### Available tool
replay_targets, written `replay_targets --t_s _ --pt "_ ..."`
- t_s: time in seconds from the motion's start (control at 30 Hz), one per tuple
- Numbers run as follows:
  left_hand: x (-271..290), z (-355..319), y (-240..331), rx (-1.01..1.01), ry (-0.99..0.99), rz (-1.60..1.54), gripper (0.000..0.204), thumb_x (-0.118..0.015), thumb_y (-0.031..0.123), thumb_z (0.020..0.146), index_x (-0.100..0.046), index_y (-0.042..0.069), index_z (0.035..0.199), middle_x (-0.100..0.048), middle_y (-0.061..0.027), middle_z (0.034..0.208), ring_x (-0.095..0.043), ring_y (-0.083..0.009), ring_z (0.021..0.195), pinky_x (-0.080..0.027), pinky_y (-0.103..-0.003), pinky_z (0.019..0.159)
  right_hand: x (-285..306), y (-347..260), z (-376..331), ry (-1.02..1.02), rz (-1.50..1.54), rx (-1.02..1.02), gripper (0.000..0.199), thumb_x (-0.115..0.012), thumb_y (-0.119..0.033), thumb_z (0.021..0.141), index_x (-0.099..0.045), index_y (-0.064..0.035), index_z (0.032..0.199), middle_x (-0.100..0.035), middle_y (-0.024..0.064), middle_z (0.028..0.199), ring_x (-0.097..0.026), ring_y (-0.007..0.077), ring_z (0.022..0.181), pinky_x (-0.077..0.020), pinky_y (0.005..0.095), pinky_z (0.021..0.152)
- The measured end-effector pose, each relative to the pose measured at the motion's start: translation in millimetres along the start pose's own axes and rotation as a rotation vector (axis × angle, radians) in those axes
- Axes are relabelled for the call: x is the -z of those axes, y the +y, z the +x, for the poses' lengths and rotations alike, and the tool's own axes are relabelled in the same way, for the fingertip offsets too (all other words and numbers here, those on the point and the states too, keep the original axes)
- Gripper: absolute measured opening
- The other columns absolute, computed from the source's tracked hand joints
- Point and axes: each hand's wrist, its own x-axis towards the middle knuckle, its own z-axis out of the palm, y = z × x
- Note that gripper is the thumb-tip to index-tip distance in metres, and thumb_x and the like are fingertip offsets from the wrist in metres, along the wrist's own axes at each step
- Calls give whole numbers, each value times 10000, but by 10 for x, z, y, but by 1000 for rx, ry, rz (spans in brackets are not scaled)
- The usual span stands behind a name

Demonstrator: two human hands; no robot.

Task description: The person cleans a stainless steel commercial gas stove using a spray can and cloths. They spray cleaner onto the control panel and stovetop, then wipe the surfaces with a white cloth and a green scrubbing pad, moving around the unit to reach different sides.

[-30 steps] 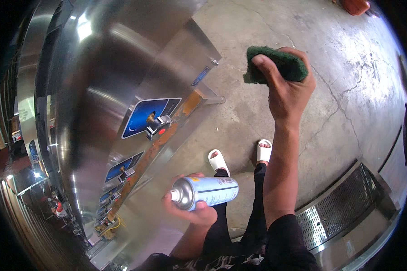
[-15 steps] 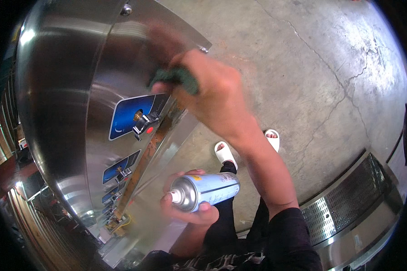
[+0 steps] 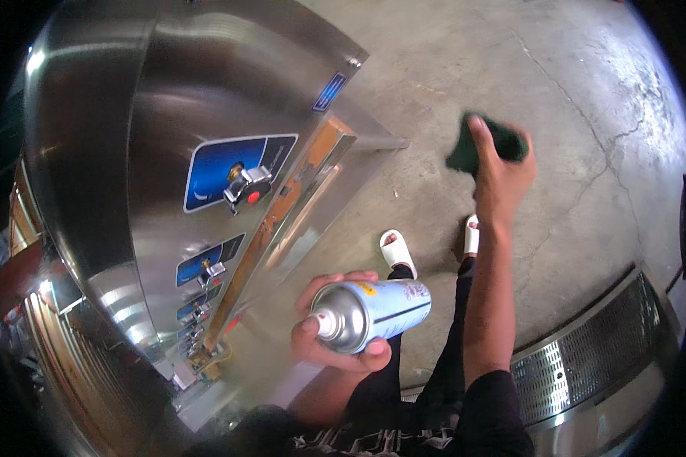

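Low in front of my body, my left hand [image 3: 339, 346] grips a pale blue spray can [image 3: 392, 305]. The can lies tilted, its silver top and white nozzle toward the left, with a fingertip at the nozzle. My right hand [image 3: 505, 171] is out over the floor, its thumb and fingers closed on a dark green scouring pad [image 3: 469, 148]. To the left stands a large stainless steel machine [image 3: 206, 84]. On its face is a blue label panel [image 3: 225, 175] with a silver tap [image 3: 248, 190] that has a red dot. Both hands are apart from the steel.
More blue panels with taps [image 3: 209, 266] run down the machine's face. A brown-stained ledge [image 3: 282, 206] sticks out beneath them. At the lower right is a perforated steel tray [image 3: 587, 365]. My feet in white slides [image 3: 398, 253] stand on the cracked concrete floor [image 3: 579, 198].
My right hand has moved from the machine's face out to the right with the scouring pad, uncovering a small blue label and the ledge. The spray can sits slightly further right in view.
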Motion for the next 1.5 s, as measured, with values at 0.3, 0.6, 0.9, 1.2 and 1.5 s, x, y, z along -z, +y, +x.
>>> replay_targets --t_s 0.3,0.6,0.9,1.2,1.5 --pt "63 19 -350 -95 43 163 770 -631 491 956 -173 137 1463 -442 -317 1294 -685 -374 858 -612 -453 704 1463 1931 -1281 -169 -296 -438 303 -836 -218 860 -670 12 966 -673 58 901 -612 130 805 -513 301 765" --pt "290 53 36 46 56 496 691 -651 325 928 -328 -19 1433 -433 -205 1332 -474 -275 1228 -409 -431 1041 2227 1665 -804 -213 -313 -372 336 -849 -203 843 -635 30 955 -658 45 846 -590 110 762 -506 274 727" --pt "17 839 314 -4 327 579 573 -672 186 952 -386 -10 1408 -461 -217 1314 -511 -307 1185 -407 -427 1037 2908 1091 -427 -184 -470 -195 350 -841 -251 858 -641 21 950 -642 33 804 -567 110 741 -501 286 695" --pt "724 479 672 353 575 663 554 -652 153 968 -376 7 1426 -546 -233 1290 -596 -339 1119 -460 -455 983 3219 810 -1092 -171 -392 -292 332 -859 -206 812 -659 40 912 -690 82 813 -604 150 740 -513 324 690" --pt "1824 -1170 1674 225 -128 319 659 -824 242 806 -472 36 1324 -528 -284 1275 -550 -440 1148 -463 -529 977 2971 220 -1329 -448 -526 -148 257 -811 -165 855 -647 21 922 -659 46 796 -599 139 714 -518 316 657"
